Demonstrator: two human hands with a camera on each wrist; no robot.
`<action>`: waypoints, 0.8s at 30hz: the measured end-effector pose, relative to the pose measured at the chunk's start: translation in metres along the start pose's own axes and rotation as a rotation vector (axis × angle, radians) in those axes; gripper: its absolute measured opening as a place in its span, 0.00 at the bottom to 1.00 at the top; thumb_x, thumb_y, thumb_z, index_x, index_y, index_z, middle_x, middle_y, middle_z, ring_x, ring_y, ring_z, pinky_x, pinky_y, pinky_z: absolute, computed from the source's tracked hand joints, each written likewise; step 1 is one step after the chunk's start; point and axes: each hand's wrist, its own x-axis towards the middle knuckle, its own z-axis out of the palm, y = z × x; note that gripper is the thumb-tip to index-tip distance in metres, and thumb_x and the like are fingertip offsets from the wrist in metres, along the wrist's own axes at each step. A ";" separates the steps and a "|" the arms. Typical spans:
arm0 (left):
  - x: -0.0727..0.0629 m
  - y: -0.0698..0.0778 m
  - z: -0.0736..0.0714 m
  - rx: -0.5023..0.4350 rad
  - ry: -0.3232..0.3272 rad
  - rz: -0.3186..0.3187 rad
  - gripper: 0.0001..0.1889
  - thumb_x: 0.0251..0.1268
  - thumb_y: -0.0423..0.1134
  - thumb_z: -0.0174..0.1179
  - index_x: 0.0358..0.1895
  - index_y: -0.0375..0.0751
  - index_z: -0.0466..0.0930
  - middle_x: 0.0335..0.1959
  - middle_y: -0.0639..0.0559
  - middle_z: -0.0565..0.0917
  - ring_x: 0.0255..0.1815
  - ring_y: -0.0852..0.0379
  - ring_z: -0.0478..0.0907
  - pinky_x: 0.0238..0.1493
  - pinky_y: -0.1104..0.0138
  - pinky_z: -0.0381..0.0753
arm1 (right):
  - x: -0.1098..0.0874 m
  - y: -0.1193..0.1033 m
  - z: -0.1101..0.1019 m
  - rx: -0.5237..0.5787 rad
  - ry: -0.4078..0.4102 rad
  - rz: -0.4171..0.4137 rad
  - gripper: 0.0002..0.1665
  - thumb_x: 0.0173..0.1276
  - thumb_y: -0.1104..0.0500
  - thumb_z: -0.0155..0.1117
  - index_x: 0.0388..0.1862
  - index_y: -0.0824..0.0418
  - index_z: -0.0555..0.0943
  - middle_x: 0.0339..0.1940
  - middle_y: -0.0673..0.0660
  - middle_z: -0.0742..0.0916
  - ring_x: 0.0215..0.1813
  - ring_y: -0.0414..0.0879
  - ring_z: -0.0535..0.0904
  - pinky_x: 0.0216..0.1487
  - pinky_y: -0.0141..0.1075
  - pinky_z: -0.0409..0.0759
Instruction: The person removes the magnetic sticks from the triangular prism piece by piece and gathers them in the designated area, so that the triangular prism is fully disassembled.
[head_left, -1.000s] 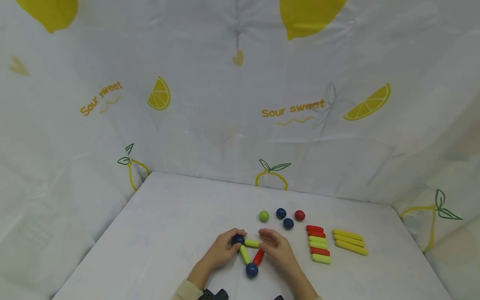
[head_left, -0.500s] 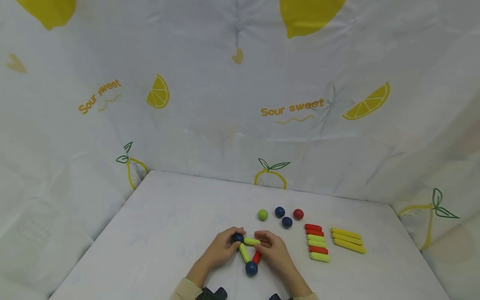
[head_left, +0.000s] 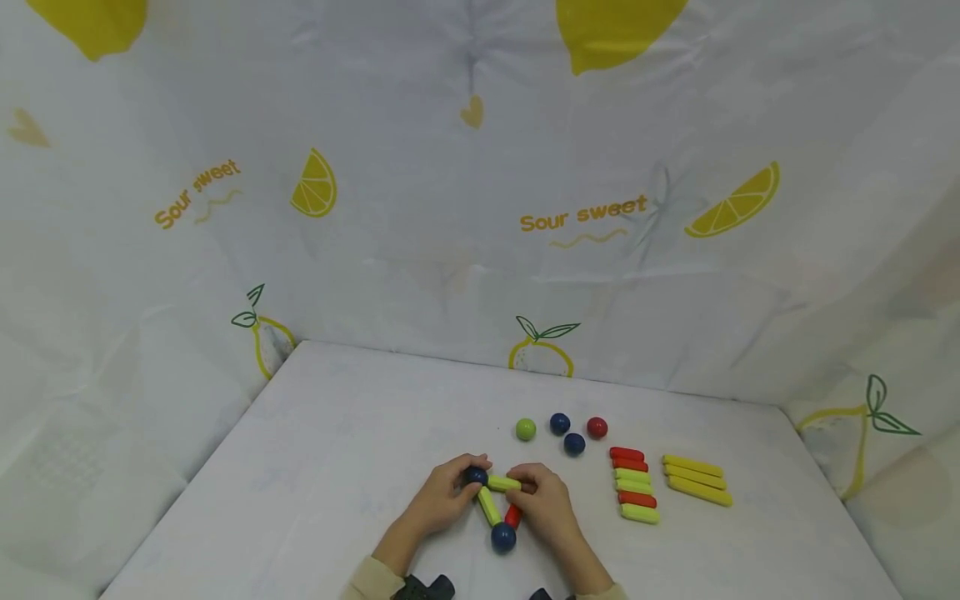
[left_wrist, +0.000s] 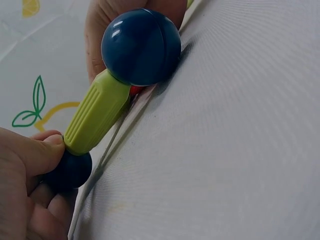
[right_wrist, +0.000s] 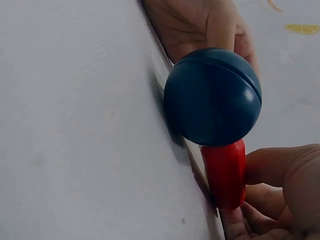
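A triangle-like shape of rods and balls lies between my hands. My left hand holds a dark blue ball at its far left corner, thumb and fingers around it. From that ball one lime-green rod runs to the right, and a second lime-green rod runs to the near dark blue ball. A red rod joins the near ball on its other side. My right hand pinches the red rod's far end, fingertips also right at the first green rod's end.
Beyond the hands lie a green ball, two blue balls and a red ball. To the right is a column of short red and lime rods, then three longer yellow rods. A lemon-print sheet hangs behind the white table.
My right hand has drawn in slightly, its spread fingers closing in at the far end of the red rod. My left hand keeps its hold on the blue ball.
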 end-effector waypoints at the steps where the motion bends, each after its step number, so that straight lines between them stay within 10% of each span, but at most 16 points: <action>1: 0.000 0.000 0.000 -0.001 0.000 0.000 0.14 0.66 0.35 0.56 0.53 0.37 0.75 0.58 0.43 0.79 0.64 0.47 0.72 0.65 0.63 0.71 | 0.000 -0.001 0.000 0.002 0.004 0.006 0.15 0.53 0.63 0.68 0.41 0.63 0.83 0.43 0.57 0.84 0.42 0.44 0.80 0.44 0.35 0.84; 24: 0.000 -0.002 0.000 -0.022 -0.023 -0.020 0.14 0.68 0.37 0.55 0.53 0.38 0.75 0.59 0.42 0.78 0.64 0.47 0.72 0.62 0.67 0.73 | 0.000 0.000 0.003 -0.024 -0.010 -0.020 0.14 0.55 0.61 0.68 0.42 0.61 0.81 0.39 0.53 0.84 0.39 0.42 0.77 0.39 0.30 0.79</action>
